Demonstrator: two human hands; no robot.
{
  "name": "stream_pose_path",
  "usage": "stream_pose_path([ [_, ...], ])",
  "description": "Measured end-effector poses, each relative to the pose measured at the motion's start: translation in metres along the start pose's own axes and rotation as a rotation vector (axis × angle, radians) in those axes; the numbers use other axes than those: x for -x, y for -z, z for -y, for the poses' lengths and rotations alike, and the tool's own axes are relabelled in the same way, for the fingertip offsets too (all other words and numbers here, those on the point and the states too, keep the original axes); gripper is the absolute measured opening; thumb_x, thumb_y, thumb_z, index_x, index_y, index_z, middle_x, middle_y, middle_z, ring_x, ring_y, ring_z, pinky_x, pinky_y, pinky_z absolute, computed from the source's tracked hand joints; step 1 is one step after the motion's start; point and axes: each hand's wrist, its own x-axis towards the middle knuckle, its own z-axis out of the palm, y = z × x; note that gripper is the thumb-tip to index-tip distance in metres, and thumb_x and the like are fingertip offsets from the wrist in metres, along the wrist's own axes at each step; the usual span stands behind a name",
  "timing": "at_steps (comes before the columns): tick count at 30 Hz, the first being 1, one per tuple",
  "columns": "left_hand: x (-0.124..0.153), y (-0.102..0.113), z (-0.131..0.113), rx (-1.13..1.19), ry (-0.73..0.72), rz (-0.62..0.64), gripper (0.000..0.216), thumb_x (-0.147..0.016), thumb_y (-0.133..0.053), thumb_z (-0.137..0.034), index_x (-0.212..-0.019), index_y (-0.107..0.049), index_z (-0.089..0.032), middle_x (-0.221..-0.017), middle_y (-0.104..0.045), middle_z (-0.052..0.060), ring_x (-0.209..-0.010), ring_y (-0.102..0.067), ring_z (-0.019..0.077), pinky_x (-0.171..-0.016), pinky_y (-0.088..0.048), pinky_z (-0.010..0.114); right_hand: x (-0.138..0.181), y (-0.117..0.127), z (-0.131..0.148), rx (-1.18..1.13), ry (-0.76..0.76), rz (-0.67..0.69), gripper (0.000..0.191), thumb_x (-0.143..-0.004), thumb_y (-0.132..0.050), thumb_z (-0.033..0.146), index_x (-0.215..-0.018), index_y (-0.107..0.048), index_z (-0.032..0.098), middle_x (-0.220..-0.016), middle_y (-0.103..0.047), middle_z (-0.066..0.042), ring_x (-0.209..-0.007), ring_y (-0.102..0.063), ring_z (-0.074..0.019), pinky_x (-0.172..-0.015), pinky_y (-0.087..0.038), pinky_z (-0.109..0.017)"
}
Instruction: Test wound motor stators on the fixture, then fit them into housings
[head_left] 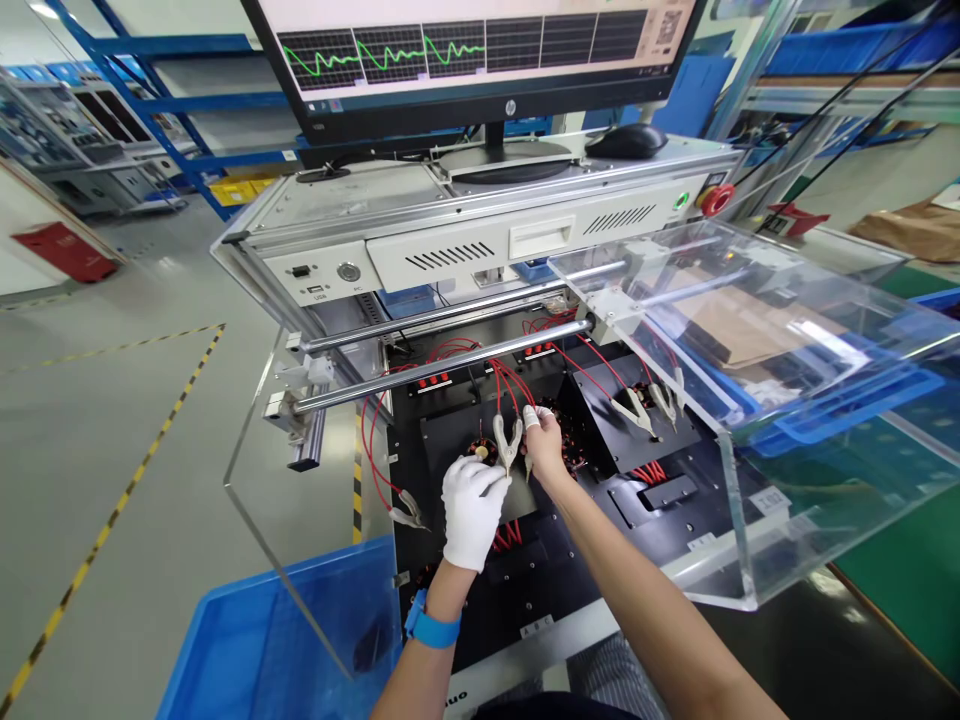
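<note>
My left hand (pixel 472 512), in a white glove, has its fingertips pinched together at the jaws of an alligator clip (pixel 508 440) with a pale sleeve and red lead. Whatever lies between those fingertips is too small to make out. My right hand (pixel 544 445), with white finger cots, grips a second alligator clip (pixel 528 466) just to the right, mostly hidden by the fingers. Close behind the glove sits a copper-wound coil (pixel 481 453) on the black fixture plate (pixel 442 432). More wound coils (pixel 568 440) lie in the dark recess beyond my right hand.
Loose alligator clips lie left (pixel 407 512) and right (pixel 637 415). Metal rails (pixel 442 367) cross above the fixture. A clear acrylic cover (pixel 750 400) juts out right. A monitor (pixel 480 60) shows green waveforms. A blue bin (pixel 247 640) stands lower left; a red emergency button (pixel 718 200) is upper right.
</note>
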Motion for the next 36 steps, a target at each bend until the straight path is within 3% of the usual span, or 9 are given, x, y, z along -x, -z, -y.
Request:
stream_pose_path([
  [5, 0.003, 0.001, -0.003, -0.015, 0.006, 0.011, 0.008, -0.075, -0.06, -0.025, -0.075, -0.068, -0.025, -0.074, -0.066, 0.001, -0.091, -0.057, 0.0206, -0.09, -0.044, 0.041, 0.004, 0.003, 0.004, 0.02, -0.009, -0.019, 0.03, -0.076, -0.044, 0.045, -0.091, -0.047, 0.019, -0.06, -0.044, 0.003, -0.044, -0.04, -0.0093, -0.037, -0.038, -0.021],
  [8, 0.019, 0.007, 0.003, 0.006, 0.053, -0.032, 0.021, -0.078, -0.054, -0.023, -0.096, -0.064, -0.024, -0.099, -0.064, 0.005, -0.107, -0.052, 0.0217, -0.098, -0.038, 0.042, 0.002, 0.007, 0.004, 0.025, 0.007, -0.026, 0.034, -0.075, -0.047, 0.045, -0.096, -0.047, 0.018, -0.066, -0.05, 0.001, -0.047, -0.044, -0.0097, -0.043, -0.043, -0.022],
  [11, 0.038, 0.014, 0.027, 0.009, 0.47, -0.248, 0.044, -0.078, -0.051, -0.024, -0.122, -0.045, -0.018, -0.125, -0.048, 0.013, -0.122, -0.038, 0.0247, -0.104, -0.03, 0.045, 0.002, 0.011, 0.001, 0.087, 0.099, -0.037, 0.044, -0.072, -0.055, 0.044, -0.105, -0.048, 0.016, -0.084, -0.059, -0.004, -0.065, -0.056, -0.0138, -0.063, -0.049, -0.027],
  [15, 0.049, 0.019, 0.07, 0.123, 1.026, -0.283, 0.047, -0.074, -0.055, -0.025, -0.117, -0.044, -0.011, -0.105, -0.057, 0.017, -0.106, -0.053, 0.0287, -0.092, -0.039, 0.048, 0.021, 0.014, -0.003, 0.316, 0.37, -0.08, 0.053, -0.074, -0.056, 0.039, -0.118, -0.046, 0.011, -0.108, -0.057, -0.013, -0.099, -0.054, -0.0215, -0.09, -0.042, -0.038],
  [18, 0.05, 0.024, 0.084, 0.189, 1.038, -0.234, 0.034, -0.073, -0.052, -0.021, -0.105, -0.051, -0.009, -0.091, -0.061, 0.013, -0.092, -0.059, 0.0251, -0.087, -0.044, 0.044, 0.044, 0.015, 0.001, 0.512, 0.725, -0.012, 0.042, -0.079, -0.051, 0.028, -0.119, -0.05, 0.015, -0.119, -0.052, -0.013, -0.112, -0.045, -0.022, -0.097, -0.036, -0.042],
  [23, 0.048, 0.047, 0.05, 0.374, 0.897, -0.124, 0.022, -0.073, -0.055, -0.029, -0.092, -0.057, -0.018, -0.095, -0.061, 0.006, -0.098, -0.056, 0.021, -0.095, -0.039, 0.041, 0.059, 0.011, 0.016, 0.915, 1.149, 0.56, 0.023, -0.069, -0.053, 0.006, -0.076, -0.069, 0.02, -0.132, -0.044, -0.007, -0.129, -0.025, -0.0252, -0.104, -0.025, -0.047],
  [28, 0.023, 0.055, 0.015, 1.05, 0.775, -0.199, 0.028, -0.076, -0.057, -0.032, -0.1, -0.048, -0.022, -0.113, -0.054, 0.006, -0.099, -0.058, 0.0177, -0.091, -0.045, 0.039, 0.051, 0.005, 0.022, 1.061, 1.207, 0.706, 0.014, -0.062, -0.059, 0.006, -0.057, -0.066, 0.017, -0.139, -0.036, -0.005, -0.132, -0.016, -0.0266, -0.106, -0.019, -0.048],
  [32, 0.008, 0.037, 0.027, 1.08, 0.875, -0.484, 0.031, -0.071, -0.064, -0.026, -0.091, -0.042, -0.021, -0.095, -0.057, 0.002, -0.077, -0.064, 0.0147, -0.081, -0.05, 0.042, 0.051, 0.004, 0.021, 1.054, 1.19, 0.718, 0.016, -0.063, -0.059, 0.007, -0.065, -0.068, 0.019, -0.138, -0.037, -0.003, -0.132, -0.017, -0.0261, -0.106, -0.019, -0.049],
  [36, 0.004, 0.027, 0.038, 1.107, 0.882, -0.496, 0.032, -0.07, -0.064, -0.026, -0.092, -0.041, -0.02, -0.095, -0.057, 0.003, -0.076, -0.065, 0.0157, -0.077, -0.052, 0.042, 0.051, 0.002, 0.022, 1.087, 1.211, 0.698, 0.013, -0.062, -0.06, 0.007, -0.06, -0.067, 0.019, -0.136, -0.04, -0.003, -0.131, -0.02, -0.027, -0.105, -0.021, -0.048],
])
